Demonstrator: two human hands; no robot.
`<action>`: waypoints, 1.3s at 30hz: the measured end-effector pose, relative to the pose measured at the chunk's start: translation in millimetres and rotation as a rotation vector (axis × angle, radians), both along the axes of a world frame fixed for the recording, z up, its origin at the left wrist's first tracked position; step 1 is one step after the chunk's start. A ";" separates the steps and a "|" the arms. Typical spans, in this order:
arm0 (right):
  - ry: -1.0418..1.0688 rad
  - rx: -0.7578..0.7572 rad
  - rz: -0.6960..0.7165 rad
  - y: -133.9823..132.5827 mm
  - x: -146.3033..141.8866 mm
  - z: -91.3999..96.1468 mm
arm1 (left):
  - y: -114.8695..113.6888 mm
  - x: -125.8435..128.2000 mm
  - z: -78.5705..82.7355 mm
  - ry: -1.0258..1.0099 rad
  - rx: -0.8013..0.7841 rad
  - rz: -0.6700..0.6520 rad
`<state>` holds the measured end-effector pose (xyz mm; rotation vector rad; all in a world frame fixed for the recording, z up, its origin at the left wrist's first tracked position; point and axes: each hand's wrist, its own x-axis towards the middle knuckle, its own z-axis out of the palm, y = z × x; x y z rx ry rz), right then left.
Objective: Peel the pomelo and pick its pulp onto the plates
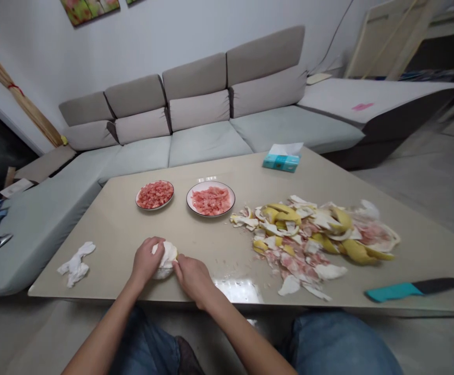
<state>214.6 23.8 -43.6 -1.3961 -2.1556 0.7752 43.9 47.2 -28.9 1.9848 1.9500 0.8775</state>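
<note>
1. A person is sitting at a big tan desk [140, 229] and looking down at both hands.
2. A white peeled fruit [166, 259] is lying on the desk near its front edge, right between the two hands.
3. The left hand [146, 260] is wrapping around the left side and top of the fruit. Its fingers are curling over the fruit and grasping it.
4. The right hand [193, 277] is lying just to the right of the fruit. Its fingertips are pressing against the fruit's lower right side, so it is grasping the fruit too.
5. A bit of yellow skin is showing on the fruit's right edge, close to the right hand.
6. A crumpled white tissue [76, 263] is lying on the desk, to the left of the left hand and apart from it.
7. Two plates are sitting farther back on the desk. The left plate [155, 195] is holding red fruit bits, and the right plate [210, 199] is holding pink fruit bits.
8. A big pile of peels [316, 234], yellow, white and pink, is spreading over the right part of the desk.
9. A knife [415, 288] with a blue-green handle and a dark blade is lying near the front right edge.
10. A blue tissue box [282, 158] is sitting at the far edge.
11. A grey sofa [207, 125] is standing behind the desk.
</note>
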 end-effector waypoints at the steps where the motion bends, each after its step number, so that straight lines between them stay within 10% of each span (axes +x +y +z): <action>1: 0.104 -0.014 0.045 2.5 1.3 -3.3 | 0.5 -1.4 -0.1 -0.011 -0.001 -0.011; 8: 1.233 -0.657 -0.002 10.8 40.4 -21.4 | 5.1 -14.9 -0.9 -0.078 -0.032 -0.098; 16: 2.096 -0.363 -0.414 44.6 173.0 9.4 | 3.3 -12.9 -2.6 -0.120 -0.031 -0.107; 23: 1.136 -0.553 -0.141 20.6 74.1 -2.1 | -3.7 -9.7 -3.8 -0.189 0.008 -0.065; 30: 0.055 -0.046 0.025 3.8 2.4 -8.5 | -6.7 -12.0 -6.9 -0.230 0.011 -0.060; 39: -0.324 0.006 0.068 16.5 -11.3 14.4 | -4.5 -7.4 -7.4 -0.209 0.001 -0.027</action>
